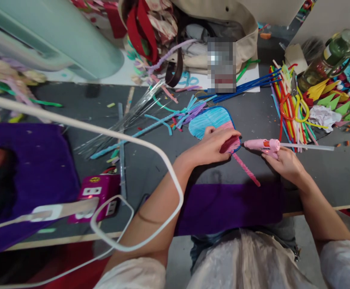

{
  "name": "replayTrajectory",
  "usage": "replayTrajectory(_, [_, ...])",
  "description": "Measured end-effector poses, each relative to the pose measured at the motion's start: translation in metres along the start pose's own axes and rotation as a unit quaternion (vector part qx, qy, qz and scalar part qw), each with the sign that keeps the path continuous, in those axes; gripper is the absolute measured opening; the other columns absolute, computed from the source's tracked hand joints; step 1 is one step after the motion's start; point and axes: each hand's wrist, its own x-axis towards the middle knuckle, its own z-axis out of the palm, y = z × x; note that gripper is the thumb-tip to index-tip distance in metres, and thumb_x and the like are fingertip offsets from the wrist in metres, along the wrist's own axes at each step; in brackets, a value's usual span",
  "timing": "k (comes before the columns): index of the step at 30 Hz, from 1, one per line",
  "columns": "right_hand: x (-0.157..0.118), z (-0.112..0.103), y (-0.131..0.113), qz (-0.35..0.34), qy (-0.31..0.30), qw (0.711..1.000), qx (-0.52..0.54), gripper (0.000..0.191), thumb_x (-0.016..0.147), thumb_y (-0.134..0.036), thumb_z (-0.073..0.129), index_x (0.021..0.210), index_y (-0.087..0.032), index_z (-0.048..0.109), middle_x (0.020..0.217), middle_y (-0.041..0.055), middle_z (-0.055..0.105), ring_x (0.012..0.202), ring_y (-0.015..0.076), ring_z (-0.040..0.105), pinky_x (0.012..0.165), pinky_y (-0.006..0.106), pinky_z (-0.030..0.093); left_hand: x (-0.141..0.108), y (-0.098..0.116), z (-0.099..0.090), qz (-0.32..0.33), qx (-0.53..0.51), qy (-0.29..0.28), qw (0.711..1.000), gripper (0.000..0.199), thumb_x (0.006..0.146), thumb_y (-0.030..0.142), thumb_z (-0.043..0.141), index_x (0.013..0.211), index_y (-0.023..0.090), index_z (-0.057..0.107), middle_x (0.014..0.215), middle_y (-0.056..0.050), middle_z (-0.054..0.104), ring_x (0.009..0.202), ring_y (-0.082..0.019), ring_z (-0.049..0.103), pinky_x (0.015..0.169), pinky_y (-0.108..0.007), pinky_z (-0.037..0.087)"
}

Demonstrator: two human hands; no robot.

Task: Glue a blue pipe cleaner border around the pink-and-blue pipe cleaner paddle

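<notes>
A flat pipe-cleaner piece [211,119], light blue on one side and pink on the other with a dark blue edging, lies at the middle of the table. My left hand [209,146] grips its pink near end, the fingers curled round it. From that end a pink pipe cleaner [247,170] sticks out toward me. In my right hand [287,164] is a pink glue gun [261,144], its nozzle pointing left, close to the dark blue edging. I cannot tell whether the nozzle touches it. A clear glue stick [309,147] juts from the gun's back.
Bundled pipe cleaners [283,100] and yellow-handled scissors [302,108] lie right of the piece. A green bottle [328,60] stands behind them. A canvas bag [247,36] sits at the back. On the left are a purple power strip [95,190] and a looping white cable [159,152].
</notes>
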Motion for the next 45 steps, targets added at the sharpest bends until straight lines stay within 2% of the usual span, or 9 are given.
replayTrajectory(9, [-0.001,0.0,0.0,-0.006,0.001,1.0,0.003,0.032,0.097,-0.037,0.056,0.112,-0.021,0.08,0.099,0.0113,0.081,0.093,0.029,0.077,0.081,0.034,0.059,0.0,0.003,-0.002,-0.006,0.002,-0.003,1.0,0.063,0.08,0.023,0.06,0.142,0.025,0.05,0.147,-0.011,0.061,0.134,-0.033,0.054,0.112,-0.051,0.032])
replayTrajectory(19, [0.0,-0.002,0.0,0.011,-0.011,1.0,0.022,0.031,0.093,-0.039,0.057,0.101,-0.021,0.08,0.093,0.0109,0.08,0.087,0.0285,0.076,0.076,0.035,0.058,0.0,0.001,-0.001,-0.007,0.004,-0.008,1.0,0.063,0.08,0.023,0.06,0.142,0.024,0.05,0.148,-0.011,0.06,0.135,-0.033,0.053,0.111,-0.049,0.032])
replayTrajectory(24, [0.003,-0.011,0.005,0.073,0.001,0.993,0.096,0.029,0.086,-0.044,0.061,0.081,-0.019,0.075,0.075,0.0078,0.075,0.069,0.0249,0.071,0.064,0.034,0.055,0.0,0.0,0.0,-0.003,0.003,-0.004,1.0,0.062,0.081,0.022,0.059,0.142,0.023,0.05,0.149,-0.011,0.06,0.135,-0.032,0.053,0.111,-0.049,0.031])
replayTrajectory(28, [0.008,-0.021,0.02,0.148,0.01,0.978,0.148,0.033,0.079,-0.051,0.068,0.067,-0.021,0.063,0.054,0.0015,0.062,0.049,0.0174,0.058,0.049,0.029,0.045,0.001,0.0,0.0,-0.004,0.003,-0.003,1.0,0.063,0.08,0.021,0.059,0.142,0.023,0.05,0.15,-0.011,0.059,0.136,-0.032,0.053,0.111,-0.048,0.031])
replayTrajectory(31, [0.012,-0.026,0.032,0.191,-0.003,0.96,0.205,0.032,0.075,-0.051,0.074,0.073,-0.023,0.059,0.047,-0.0033,0.057,0.043,0.0152,0.054,0.043,0.026,0.042,0.002,0.0,0.0,-0.003,0.007,-0.003,1.0,0.063,0.08,0.021,0.059,0.143,0.023,0.051,0.15,-0.011,0.059,0.135,-0.032,0.053,0.11,-0.047,0.032])
replayTrajectory(34, [0.015,-0.03,0.038,0.198,-0.013,0.941,0.273,0.036,0.071,-0.049,0.079,0.079,-0.024,0.056,0.048,-0.0065,0.056,0.039,0.0136,0.054,0.04,0.026,0.044,0.003,0.0,0.0,-0.005,0.013,0.001,1.0,0.063,0.08,0.021,0.059,0.143,0.023,0.052,0.147,-0.011,0.061,0.131,-0.031,0.056,0.109,-0.046,0.033])
replayTrajectory(39, [0.017,-0.03,0.04,0.22,-0.005,0.92,0.323,0.042,0.066,-0.048,0.083,0.078,-0.022,0.054,0.053,-0.0058,0.058,0.041,0.0122,0.056,0.039,0.024,0.048,0.004,0.002,0.0,-0.003,0.01,0.008,1.0,0.064,0.077,0.02,0.058,0.141,0.022,0.053,0.146,-0.011,0.062,0.132,-0.031,0.056,0.11,-0.046,0.033])
replayTrajectory(42, [0.017,-0.025,0.044,0.227,0.032,0.922,0.311,0.042,0.066,-0.048,0.084,0.084,-0.021,0.056,0.058,-0.0052,0.059,0.045,0.0128,0.058,0.043,0.027,0.055,0.005,0.003,0.0,0.0,0.007,0.01,1.0,0.064,0.076,0.02,0.058,0.14,0.022,0.054,0.146,-0.011,0.062,0.133,-0.031,0.055,0.111,-0.046,0.033])
replayTrajectory(45, [0.018,-0.016,0.05,0.212,0.099,0.94,0.248,0.043,0.071,-0.051,0.079,0.092,-0.02,0.058,0.072,0.0,0.066,0.053,0.015,0.063,0.043,0.029,0.057,0.006,0.003,0.001,0.005,0.01,0.015,1.0,0.064,0.076,0.021,0.058,0.14,0.022,0.054,0.146,-0.01,0.062,0.134,-0.031,0.055,0.111,-0.046,0.033])
